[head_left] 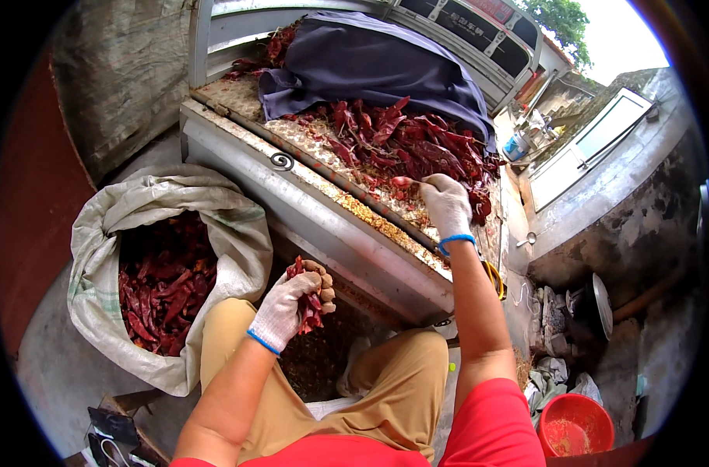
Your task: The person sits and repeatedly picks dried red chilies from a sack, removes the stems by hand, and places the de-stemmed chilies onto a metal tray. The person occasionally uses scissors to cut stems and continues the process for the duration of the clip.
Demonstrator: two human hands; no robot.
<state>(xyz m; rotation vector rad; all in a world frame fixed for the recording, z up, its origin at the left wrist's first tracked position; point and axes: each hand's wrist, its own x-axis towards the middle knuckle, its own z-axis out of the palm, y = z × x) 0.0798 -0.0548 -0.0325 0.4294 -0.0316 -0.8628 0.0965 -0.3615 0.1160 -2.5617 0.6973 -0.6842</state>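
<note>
My left hand (295,302), in a white knit glove with blue cuff, is closed round a bunch of dried red chilies (312,311) above my lap. My right hand (445,204), gloved alike, reaches over the metal bed edge of a cargo vehicle (315,237), its fingertips pinched on a red chili (403,181) beside the pile of dried chilies (416,148). A dark purple cloth (370,58) covers the back of the pile. At my left stands a rolled-down woven sack (97,272) holding many chilies.
A red basin (574,424) sits at lower right, near a dark pot with a lid (588,311) and crumpled bags (549,377). A bucket (516,146) and a white door (584,148) are at right. Chili debris (307,358) lies between my legs.
</note>
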